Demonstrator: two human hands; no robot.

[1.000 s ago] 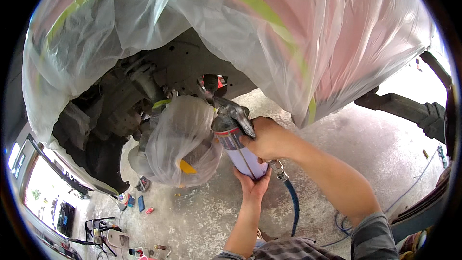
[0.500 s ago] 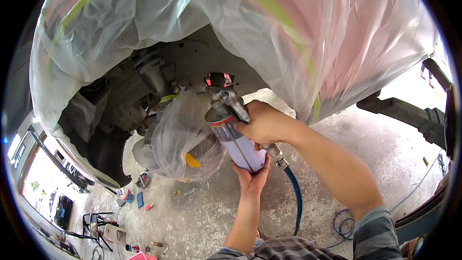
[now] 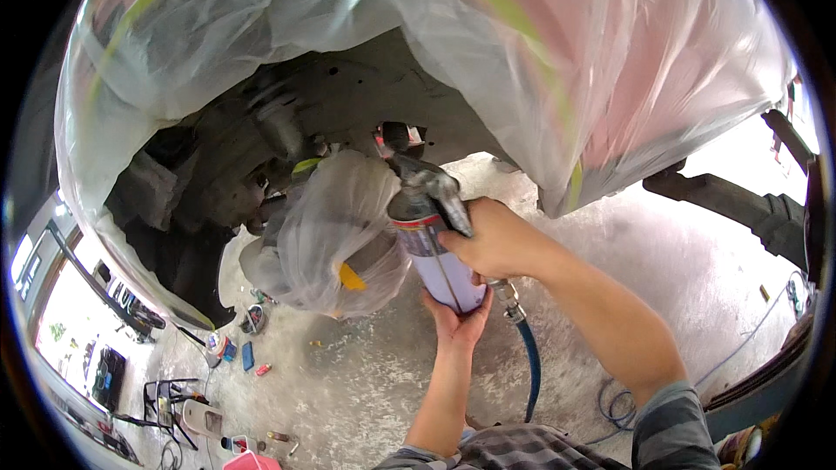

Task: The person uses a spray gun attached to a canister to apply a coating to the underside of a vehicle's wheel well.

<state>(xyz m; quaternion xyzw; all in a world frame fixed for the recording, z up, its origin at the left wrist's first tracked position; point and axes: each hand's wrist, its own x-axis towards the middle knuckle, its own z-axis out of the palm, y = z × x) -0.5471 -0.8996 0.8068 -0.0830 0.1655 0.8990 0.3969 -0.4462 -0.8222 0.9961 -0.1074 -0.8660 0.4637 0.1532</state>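
Observation:
My right hand (image 3: 501,239) is wrapped round the handle of a metal spray gun (image 3: 431,187), whose nozzle points up into the dark wheel well (image 3: 357,78). Screwed under the gun is a white and grey can (image 3: 440,265) with a red band near its top. From below, my left hand (image 3: 459,318) cups the can's base, fingers closed against it. A blue air hose (image 3: 530,365) runs down from a metal coupling under my right hand. Just left of the can, a wheel hub wrapped in clear plastic (image 3: 340,226) carries a yellow patch.
Clear plastic sheeting (image 3: 488,61) with green tape covers the car body round the wheel well. A dark lift arm (image 3: 731,204) reaches in at right. On the concrete floor (image 3: 348,374) lie a coiled cable (image 3: 618,405), a black stand (image 3: 165,400) and a pink container (image 3: 252,461).
The spray gun and can have shifted slightly right and down in the picture, with both hands still on them. The wheel well's edge also sits a little differently in view.

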